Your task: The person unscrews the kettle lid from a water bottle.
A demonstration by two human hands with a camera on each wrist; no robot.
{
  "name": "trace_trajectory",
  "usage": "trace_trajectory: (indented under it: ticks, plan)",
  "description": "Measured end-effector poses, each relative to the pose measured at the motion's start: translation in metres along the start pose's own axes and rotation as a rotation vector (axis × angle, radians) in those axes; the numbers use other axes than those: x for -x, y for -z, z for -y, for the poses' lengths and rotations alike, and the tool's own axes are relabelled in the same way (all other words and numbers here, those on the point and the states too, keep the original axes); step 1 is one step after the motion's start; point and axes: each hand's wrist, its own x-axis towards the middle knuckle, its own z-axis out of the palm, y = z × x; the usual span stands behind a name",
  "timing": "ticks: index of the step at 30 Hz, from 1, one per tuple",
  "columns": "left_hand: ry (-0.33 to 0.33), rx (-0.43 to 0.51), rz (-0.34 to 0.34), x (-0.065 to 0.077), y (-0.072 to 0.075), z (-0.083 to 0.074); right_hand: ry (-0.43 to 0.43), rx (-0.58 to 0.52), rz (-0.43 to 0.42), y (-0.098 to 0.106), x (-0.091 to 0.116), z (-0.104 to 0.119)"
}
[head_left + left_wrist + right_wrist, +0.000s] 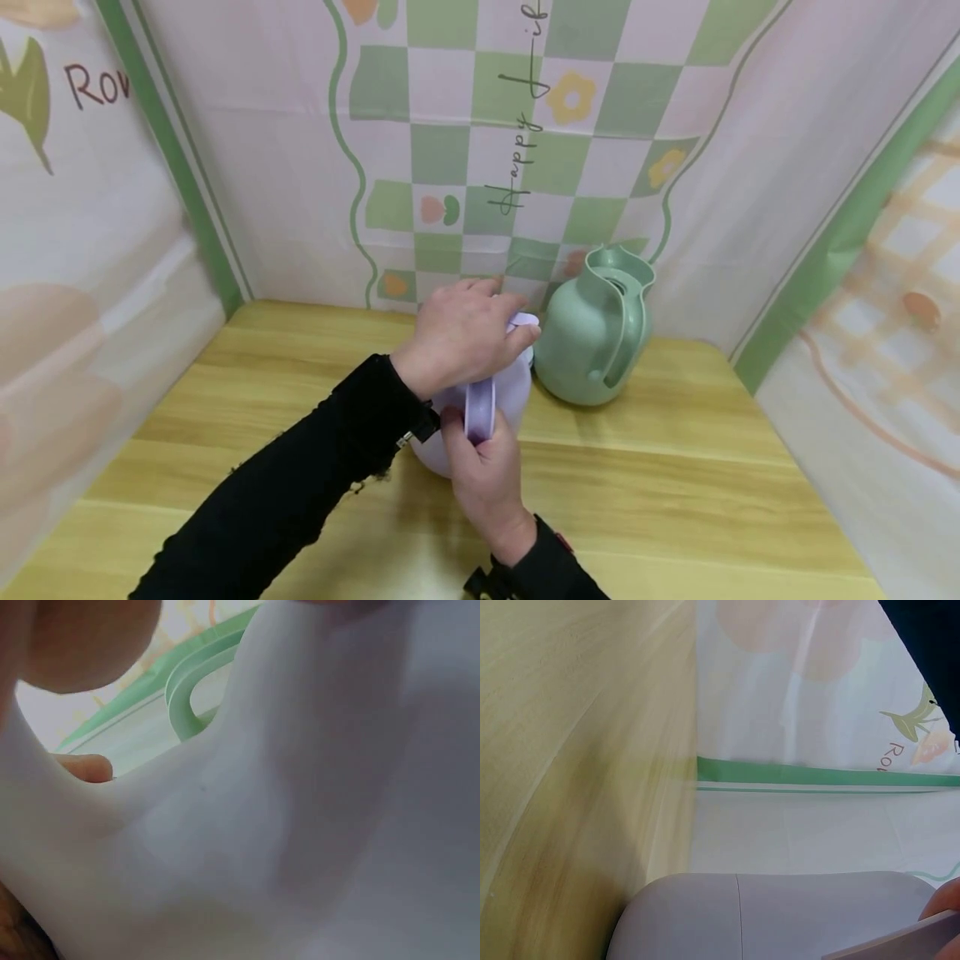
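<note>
A pale purple jug (515,387) stands on the table with its handle (480,410) towards me. My right hand (489,483) grips that handle low down, thumb along its left side. Over the jug's top lies my left hand (467,333), fingers bent across it and thumb at the right; a pale purple edge (525,319) shows between thumb and forefinger. Most of the top is hidden under this hand. The jug's smooth wall (217,840) fills the left wrist view. In the right wrist view its rounded side (690,915) is at the bottom, by my fingertips (946,901).
A green jug (577,350) stands close to the right of the purple one, its spout at the back and handle at the front right. Printed cloth (285,167) hangs around the back and sides of the wooden table (675,483).
</note>
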Motion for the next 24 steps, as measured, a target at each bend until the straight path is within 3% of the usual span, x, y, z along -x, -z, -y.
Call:
trace_trajectory:
  ticks: [7, 14, 16, 20, 24]
  plan:
    - [-0.076, 0.098, 0.012, 0.002, 0.001, 0.010, 0.011, 0.009, -0.002, 0.000, 0.001, -0.003]
    - [-0.361, 0.171, -0.022, -0.004, -0.001, 0.034, -0.031, 0.007, 0.011, 0.000, 0.001, -0.003]
    - [-0.412, 0.183, -0.009, -0.007, -0.002, 0.041, -0.046, 0.002, 0.014, 0.000, 0.002, -0.003]
    - [-0.462, 0.183, -0.004, -0.009, -0.004, 0.048, -0.049, -0.010, 0.024, 0.002, 0.002, -0.003]
    - [-0.489, 0.180, -0.046, -0.009, -0.005, 0.047, -0.033, 0.006, 0.012, 0.002, 0.000, -0.002]
